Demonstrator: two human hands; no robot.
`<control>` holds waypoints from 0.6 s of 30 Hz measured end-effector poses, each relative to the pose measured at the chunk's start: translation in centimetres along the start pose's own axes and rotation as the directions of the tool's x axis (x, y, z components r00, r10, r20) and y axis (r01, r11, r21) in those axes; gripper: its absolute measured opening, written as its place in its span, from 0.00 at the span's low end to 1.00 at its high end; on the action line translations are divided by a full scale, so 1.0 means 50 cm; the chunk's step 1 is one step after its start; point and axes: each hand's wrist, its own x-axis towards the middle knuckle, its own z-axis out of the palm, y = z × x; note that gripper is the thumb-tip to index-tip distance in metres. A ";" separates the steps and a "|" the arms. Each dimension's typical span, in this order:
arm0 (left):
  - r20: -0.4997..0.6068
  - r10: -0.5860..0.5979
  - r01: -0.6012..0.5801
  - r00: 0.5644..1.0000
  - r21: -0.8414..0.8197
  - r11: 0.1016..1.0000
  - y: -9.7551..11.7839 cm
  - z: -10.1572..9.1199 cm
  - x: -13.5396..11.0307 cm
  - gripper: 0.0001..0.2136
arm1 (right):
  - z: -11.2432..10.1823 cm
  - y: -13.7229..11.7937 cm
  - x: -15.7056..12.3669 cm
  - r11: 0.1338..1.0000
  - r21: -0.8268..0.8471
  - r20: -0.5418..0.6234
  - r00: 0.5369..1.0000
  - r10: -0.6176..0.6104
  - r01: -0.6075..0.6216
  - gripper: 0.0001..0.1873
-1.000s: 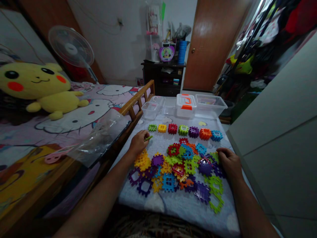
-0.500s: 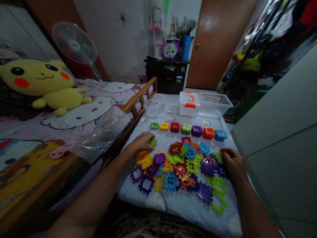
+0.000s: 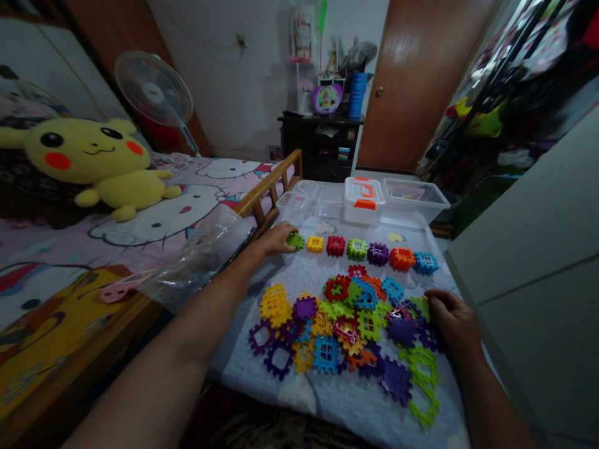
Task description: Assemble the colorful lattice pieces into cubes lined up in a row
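My left hand [image 3: 282, 237] is closed around a green interlocking building tile [image 3: 296, 241] at the left end of a row of stacked tiles. The fingers partly hide that green stack. To its right stand a yellow stack [image 3: 315, 244], a red stack [image 3: 336, 246] and several more, in green, purple, orange and blue. My right hand [image 3: 453, 317] pinches the edge of a green tile [image 3: 422, 307] at the right side of a loose heap. Purple tiles [image 3: 402, 330], yellow, blue, red and green ones overlap in that heap.
Behind the row stand clear plastic boxes [image 3: 415, 209], one lidded box [image 3: 362, 212] with orange latches among them. A wooden rail [image 3: 262, 198] borders the cloth-covered table on the left. A plastic bag [image 3: 201, 255] lies by it, near a yellow plush toy [image 3: 124, 187].
My left hand has moved forward from beside the heap to the row's left end, carrying a green tile to the green stack. My right hand stays at the heap's right edge. The view has shifted slightly.
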 end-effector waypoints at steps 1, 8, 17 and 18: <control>0.024 -0.001 0.000 1.000 0.014 1.000 -0.004 0.000 0.014 0.25 | 0.000 -0.001 0.000 1.000 0.001 -0.001 1.000 0.001 -0.001 0.21; 0.142 0.008 -0.016 0.990 0.061 0.998 -0.011 0.017 0.056 0.26 | 0.002 -0.003 0.000 0.999 0.029 -0.007 1.000 0.018 -0.018 0.20; 0.213 -0.009 0.003 0.977 0.031 1.000 -0.020 0.034 0.061 0.24 | 0.005 0.001 -0.001 1.000 0.024 -0.005 1.000 0.020 -0.020 0.20; 0.210 -0.011 0.005 0.978 0.029 1.000 -0.021 0.034 0.061 0.24 | 0.005 0.000 -0.001 1.000 0.024 -0.008 1.000 0.018 -0.018 0.19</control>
